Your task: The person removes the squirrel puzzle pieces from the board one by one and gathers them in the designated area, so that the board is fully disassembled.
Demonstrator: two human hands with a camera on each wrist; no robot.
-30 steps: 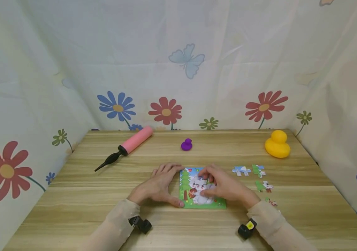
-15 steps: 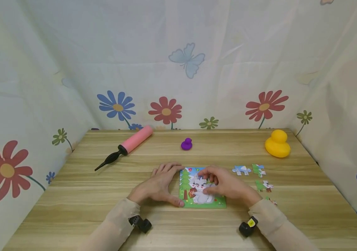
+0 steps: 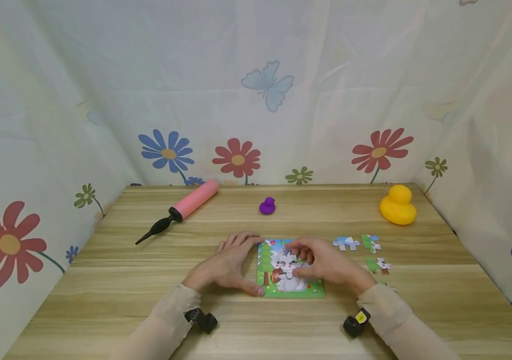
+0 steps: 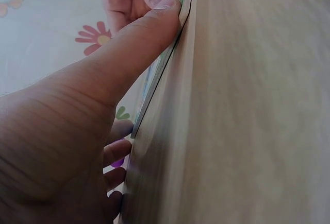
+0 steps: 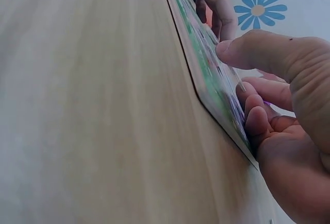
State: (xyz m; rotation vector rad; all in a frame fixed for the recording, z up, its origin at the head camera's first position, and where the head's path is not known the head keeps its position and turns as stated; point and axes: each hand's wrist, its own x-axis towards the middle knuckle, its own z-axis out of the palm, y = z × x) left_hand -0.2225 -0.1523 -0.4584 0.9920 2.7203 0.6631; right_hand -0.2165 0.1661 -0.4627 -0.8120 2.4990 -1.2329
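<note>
A square jigsaw puzzle [image 3: 292,294] with a white cartoon animal, trees and grass lies flat on the table. My left hand [image 3: 229,268] is spread along its left side. The thumb [image 4: 154,20] rests on the near left corner, and the fingers reach the far left corner. Over the right part of the picture, my right hand [image 3: 328,262] pinches a jigsaw piece [image 5: 240,80] between thumb and index finger, its other fingers curled under. The hand covers part of the puzzle. Several loose jigsaw pieces [image 3: 346,243] lie to the right of the puzzle.
A pink hand pump [image 3: 197,199] with a black nozzle lies at the back left of the wooden table [image 3: 116,285]. A small purple duck [image 3: 267,206] sits behind the puzzle. At the back right stands a larger yellow duck [image 3: 398,206]. A flowered curtain [image 3: 184,60] surrounds the table.
My right hand has shifted slightly to the right over the puzzle, its thumb drawing back a little. The left hand stays in place on the puzzle's left side.
</note>
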